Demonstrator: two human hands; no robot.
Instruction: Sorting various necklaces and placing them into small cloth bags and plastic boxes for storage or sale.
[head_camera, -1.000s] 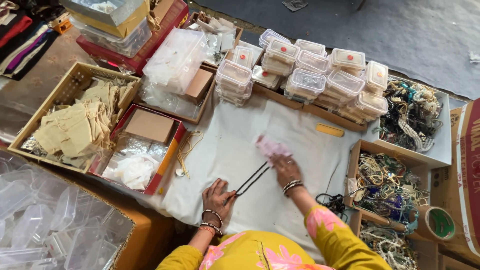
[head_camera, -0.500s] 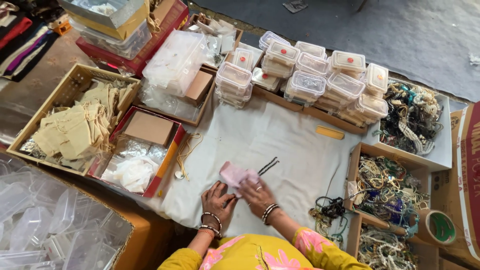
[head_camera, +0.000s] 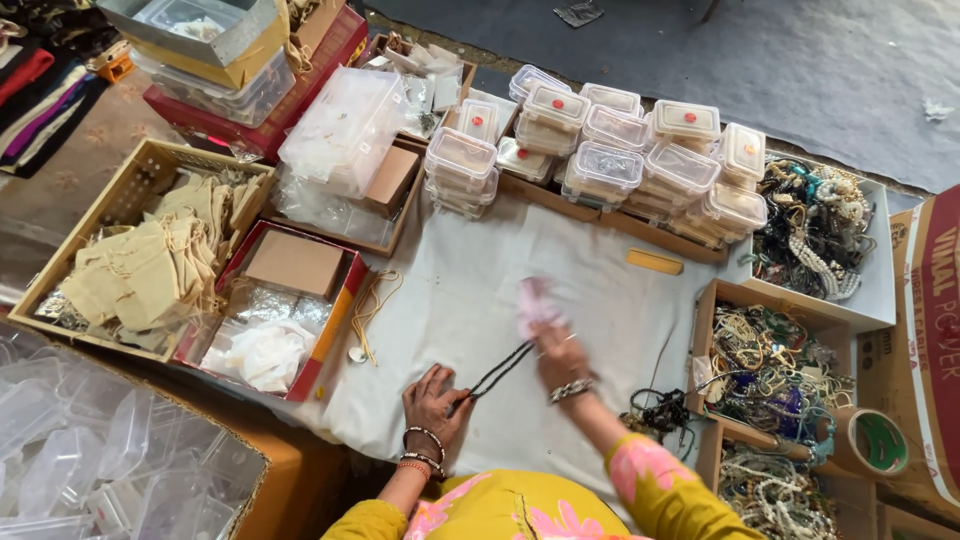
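We see the left hand (head_camera: 432, 398) pinning one end of a dark beaded strand (head_camera: 497, 372) to the white cloth (head_camera: 600, 270), while the right hand (head_camera: 556, 352) pinches the other end with a pink cloth (head_camera: 533, 305). Pull too hard and it probably snaps, scattering beads toward the stacked boxes (head_camera: 600, 165).

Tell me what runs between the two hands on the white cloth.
In the head view, a dark beaded strand stretches between the left hand and the right hand, over the white cloth.
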